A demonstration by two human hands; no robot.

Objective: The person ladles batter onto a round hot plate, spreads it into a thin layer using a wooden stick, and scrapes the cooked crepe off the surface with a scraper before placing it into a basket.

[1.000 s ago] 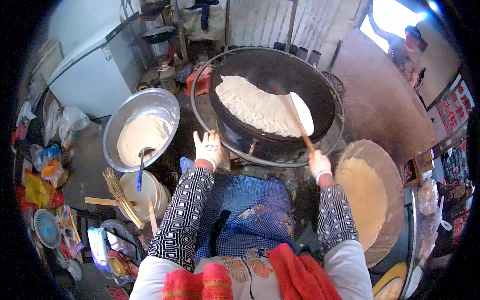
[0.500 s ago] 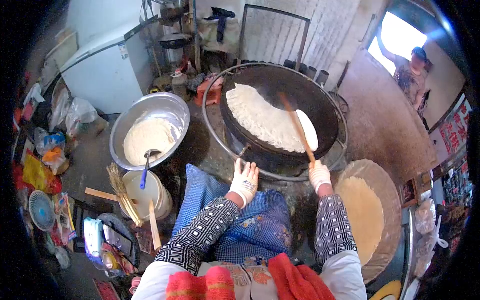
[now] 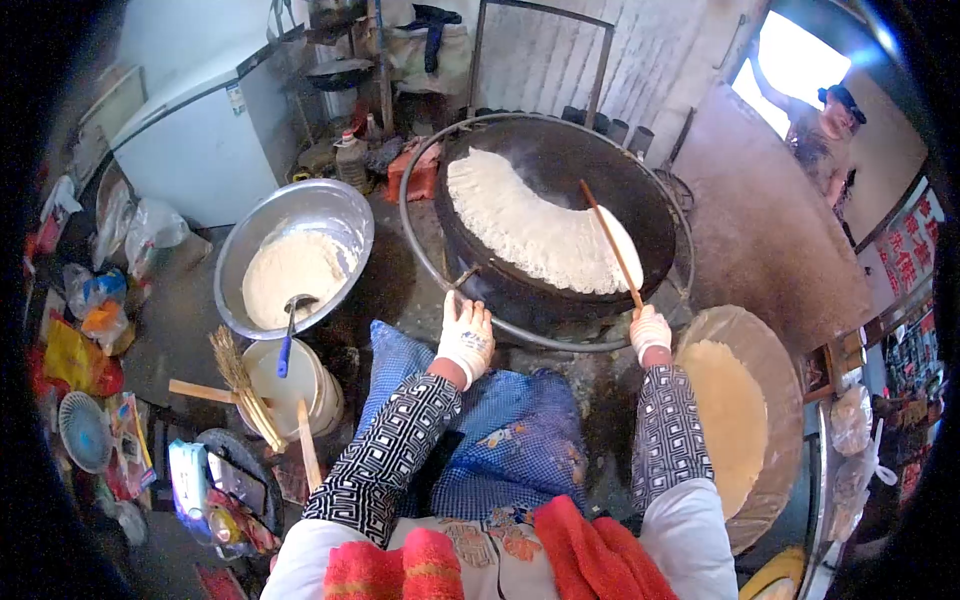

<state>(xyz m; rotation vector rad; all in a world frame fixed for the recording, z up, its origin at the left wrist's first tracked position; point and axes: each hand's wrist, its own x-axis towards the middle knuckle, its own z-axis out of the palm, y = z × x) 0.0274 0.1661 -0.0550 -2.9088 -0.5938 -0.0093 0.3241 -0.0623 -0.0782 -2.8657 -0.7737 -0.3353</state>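
Leftward, my left hand (image 3: 467, 338) lies open at the metal ring (image 3: 540, 342). Soft, fragile-looking batter (image 3: 520, 225) curves over the griddle (image 3: 555, 145); across its right end, the wooden stick (image 3: 611, 240) seems light and stiff, best held where my right hand (image 3: 651, 331) grips its near end.

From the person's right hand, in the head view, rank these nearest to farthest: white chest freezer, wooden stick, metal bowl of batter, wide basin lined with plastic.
From the right hand:
1. Wooden stick, in its grip
2. Lined basin, just to its right
3. Metal bowl, left
4. Chest freezer, far left, behind the bowl
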